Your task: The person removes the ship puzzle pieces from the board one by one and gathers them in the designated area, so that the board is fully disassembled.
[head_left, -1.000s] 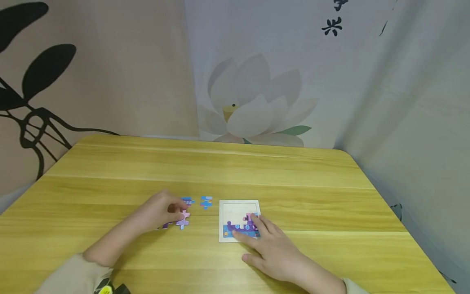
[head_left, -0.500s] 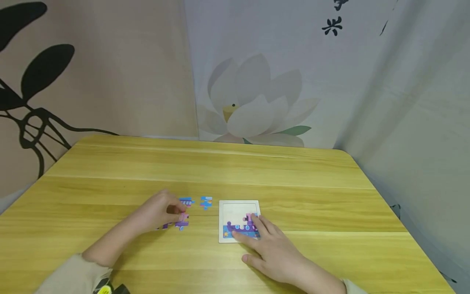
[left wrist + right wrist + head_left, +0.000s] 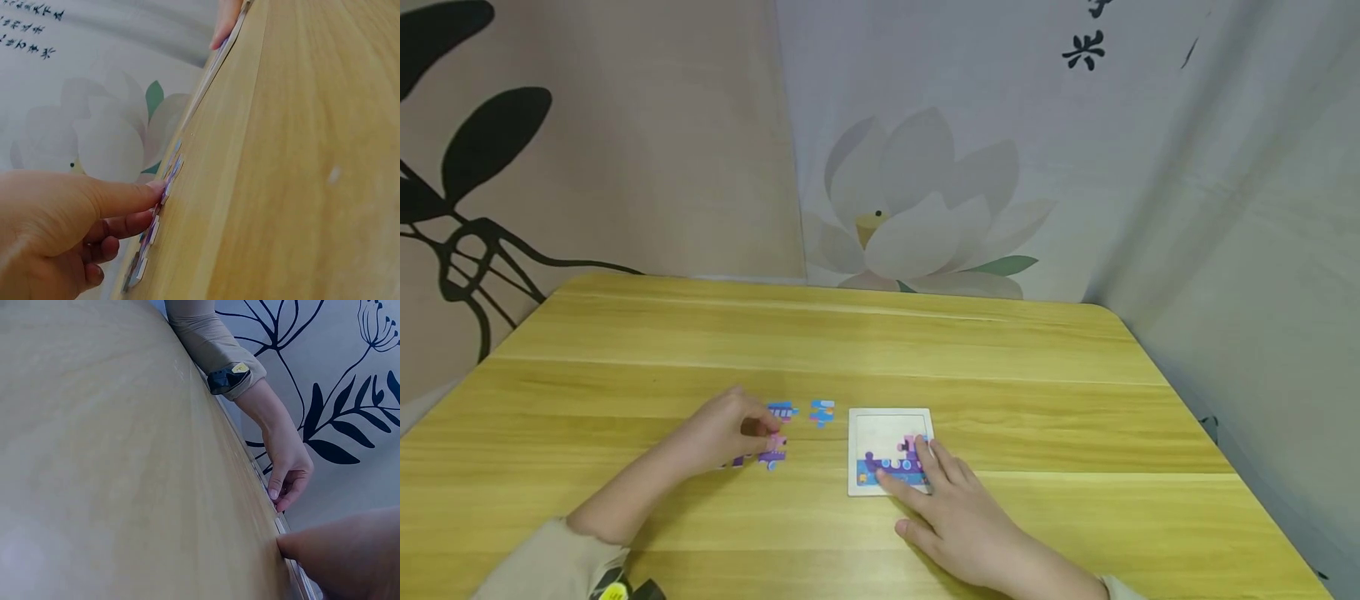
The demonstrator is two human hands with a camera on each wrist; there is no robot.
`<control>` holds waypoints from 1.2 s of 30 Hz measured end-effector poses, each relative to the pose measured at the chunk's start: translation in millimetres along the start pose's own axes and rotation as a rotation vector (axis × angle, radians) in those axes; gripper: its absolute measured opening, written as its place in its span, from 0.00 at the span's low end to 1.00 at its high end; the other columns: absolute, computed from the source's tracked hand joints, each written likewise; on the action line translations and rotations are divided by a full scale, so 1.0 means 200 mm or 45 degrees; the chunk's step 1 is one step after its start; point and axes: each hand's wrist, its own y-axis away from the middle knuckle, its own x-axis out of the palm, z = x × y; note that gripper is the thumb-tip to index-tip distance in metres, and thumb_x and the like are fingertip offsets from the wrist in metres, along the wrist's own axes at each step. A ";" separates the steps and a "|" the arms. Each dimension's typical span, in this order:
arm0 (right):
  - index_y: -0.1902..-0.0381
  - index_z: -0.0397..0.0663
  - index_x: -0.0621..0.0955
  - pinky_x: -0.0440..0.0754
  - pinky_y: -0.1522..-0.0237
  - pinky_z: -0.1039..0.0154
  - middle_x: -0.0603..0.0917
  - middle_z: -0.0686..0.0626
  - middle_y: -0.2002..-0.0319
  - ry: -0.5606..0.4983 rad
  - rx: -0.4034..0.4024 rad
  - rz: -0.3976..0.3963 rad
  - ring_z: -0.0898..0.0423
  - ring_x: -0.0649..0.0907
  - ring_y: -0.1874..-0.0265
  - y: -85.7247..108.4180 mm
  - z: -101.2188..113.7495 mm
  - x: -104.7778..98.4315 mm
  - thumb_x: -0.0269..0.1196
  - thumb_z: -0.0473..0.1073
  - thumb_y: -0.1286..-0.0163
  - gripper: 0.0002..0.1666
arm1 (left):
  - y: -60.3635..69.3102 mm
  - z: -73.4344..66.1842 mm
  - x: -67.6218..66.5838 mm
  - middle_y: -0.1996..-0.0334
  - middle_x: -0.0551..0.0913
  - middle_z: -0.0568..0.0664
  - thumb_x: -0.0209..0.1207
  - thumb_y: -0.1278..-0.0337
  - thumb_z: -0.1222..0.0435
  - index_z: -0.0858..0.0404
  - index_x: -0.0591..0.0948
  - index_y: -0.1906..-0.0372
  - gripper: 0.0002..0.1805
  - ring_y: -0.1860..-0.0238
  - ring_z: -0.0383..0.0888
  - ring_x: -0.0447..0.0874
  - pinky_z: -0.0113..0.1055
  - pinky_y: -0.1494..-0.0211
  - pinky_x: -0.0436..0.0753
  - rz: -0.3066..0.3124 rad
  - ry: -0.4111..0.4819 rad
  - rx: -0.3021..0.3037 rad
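Observation:
My left hand [image 3: 722, 433] pinches a pink and purple puzzle piece [image 3: 772, 455] between thumb and fingers, low over the table. In the left wrist view the thumb of that hand [image 3: 69, 219] lies against one of the pieces lined up along the tabletop. A white puzzle frame [image 3: 852, 450] holds joined purple and blue pieces [image 3: 891, 474] in its lower part and right side; its upper left shows bare board. With fingers spread, my right hand [image 3: 966, 521] rests on the frame's right and lower edges, fingertips touching the joined pieces.
Behind the left fingers lies a blue piece [image 3: 782, 411], and another blue piece [image 3: 822, 412] is left of the frame. More purple bits show under the left hand. The wooden table [image 3: 1000, 367] reaches back to a printed curtain [image 3: 700, 150].
Since a second ago the pinched piece has shifted slightly and its pink part is more covered by the left fingers. The right hand has stayed on the frame.

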 end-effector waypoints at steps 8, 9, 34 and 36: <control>0.26 0.70 0.54 0.47 0.35 0.36 0.41 0.34 0.27 -0.028 0.003 0.027 0.37 0.42 0.29 0.01 0.02 0.00 0.38 0.62 0.24 0.31 | 0.00 0.00 0.01 0.75 0.76 0.40 0.69 0.51 0.70 0.63 0.87 0.64 0.07 0.68 0.44 0.69 0.32 0.69 0.75 -0.011 -0.002 -0.030; 0.26 0.70 0.54 0.47 0.35 0.36 0.41 0.34 0.27 -0.026 0.001 0.027 0.37 0.42 0.29 0.01 0.02 0.00 0.38 0.62 0.24 0.31 | 0.00 0.00 0.01 0.76 0.76 0.39 0.69 0.51 0.71 0.63 0.87 0.64 0.07 0.68 0.43 0.69 0.32 0.69 0.75 -0.013 -0.003 -0.029; 0.26 0.54 0.60 0.56 0.37 0.36 0.53 0.37 0.28 0.014 -0.119 -0.058 0.36 0.53 0.30 0.10 0.00 0.05 0.42 0.64 0.25 0.36 | -0.01 -0.01 0.01 0.76 0.79 0.35 0.68 0.49 0.65 0.59 0.88 0.66 0.04 0.67 0.42 0.69 0.33 0.67 0.73 -0.011 -0.064 0.026; 0.26 0.54 0.60 0.56 0.37 0.36 0.53 0.38 0.28 0.009 -0.129 -0.061 0.36 0.54 0.30 0.10 -0.01 0.05 0.42 0.63 0.25 0.36 | -0.01 -0.01 0.01 0.74 0.78 0.37 0.68 0.48 0.64 0.57 0.88 0.67 0.03 0.67 0.42 0.69 0.34 0.67 0.74 -0.013 -0.042 0.002</control>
